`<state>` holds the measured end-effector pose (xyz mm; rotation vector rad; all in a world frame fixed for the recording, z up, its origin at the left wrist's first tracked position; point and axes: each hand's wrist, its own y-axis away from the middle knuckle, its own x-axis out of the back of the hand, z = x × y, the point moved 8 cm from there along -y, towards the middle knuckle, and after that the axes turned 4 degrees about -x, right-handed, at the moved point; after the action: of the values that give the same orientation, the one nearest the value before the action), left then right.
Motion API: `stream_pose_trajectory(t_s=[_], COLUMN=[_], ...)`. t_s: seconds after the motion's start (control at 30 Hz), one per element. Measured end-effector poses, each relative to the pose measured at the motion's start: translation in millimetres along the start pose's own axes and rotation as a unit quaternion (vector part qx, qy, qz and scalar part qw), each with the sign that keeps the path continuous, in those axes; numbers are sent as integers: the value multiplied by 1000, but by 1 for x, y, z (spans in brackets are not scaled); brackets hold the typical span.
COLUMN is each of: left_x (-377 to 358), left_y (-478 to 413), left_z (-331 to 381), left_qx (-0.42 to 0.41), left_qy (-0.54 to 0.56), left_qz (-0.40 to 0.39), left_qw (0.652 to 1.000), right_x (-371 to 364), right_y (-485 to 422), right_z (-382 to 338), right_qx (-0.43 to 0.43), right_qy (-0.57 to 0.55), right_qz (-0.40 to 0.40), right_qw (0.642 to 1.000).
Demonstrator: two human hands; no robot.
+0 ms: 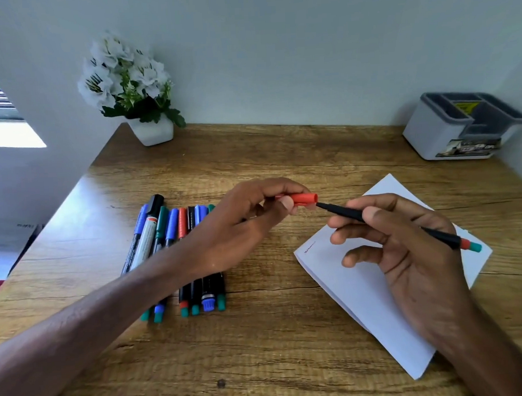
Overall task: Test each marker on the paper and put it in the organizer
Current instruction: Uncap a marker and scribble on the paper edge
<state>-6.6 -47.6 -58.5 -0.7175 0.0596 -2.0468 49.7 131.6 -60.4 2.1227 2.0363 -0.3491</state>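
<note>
From the head camera, we look down on two bare hands meeting above a wooden desk (260,347). The left hand (249,225) pinches a red cap (306,199) between thumb and fingers, with the cap's open mouth turned toward the right hand (405,242). That hand grips a black-barrelled red marker (347,212), thumb and forefinger curled round the barrel. The marker's tip sits just at the cap's mouth, and we cannot tell whether it is inside. Its red-and-teal tail sticks out behind the right hand. Under that hand lies the white paper (362,289), with a short red scribble (309,250) below the held cap. Beneath the left wrist, a row of markers (171,231) lies side by side. Well beyond the right hand stands the grey-and-white organizer (439,133), and a pot of white flowers (129,84) stands far beyond the left.
</note>
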Motion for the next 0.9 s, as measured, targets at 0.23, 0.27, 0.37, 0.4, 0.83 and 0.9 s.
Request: stream_pose_trajectory(t_s=[0.23,0.27,0.37,0.4,0.83,0.9], left_x=[1,1,-1,-1,1,1], left_y=[0,0,0,0,-3,-3], left_z=[1,1,3,5,8,11], left_qx=[-11,-17,-36,-43,-34,-35], left_qy=[-49,-61,-90,-89,97,99], left_qz=[3,1,-2,2,10,13], left_qw=[999,998,995,995,995,994], right_x=[0,-2,-2,-1,-4,-6], right_y=[0,0,0,0,-3,-3], right_z=[-1,-1,-1,-1,1,1], right_qx=[1,0,-1,-6,18,34], right_qy=[15,23,48,56,57,57], right_qz=[2,1,13,19,9,3], right_qw=[1000,1000,999,998,998,998])
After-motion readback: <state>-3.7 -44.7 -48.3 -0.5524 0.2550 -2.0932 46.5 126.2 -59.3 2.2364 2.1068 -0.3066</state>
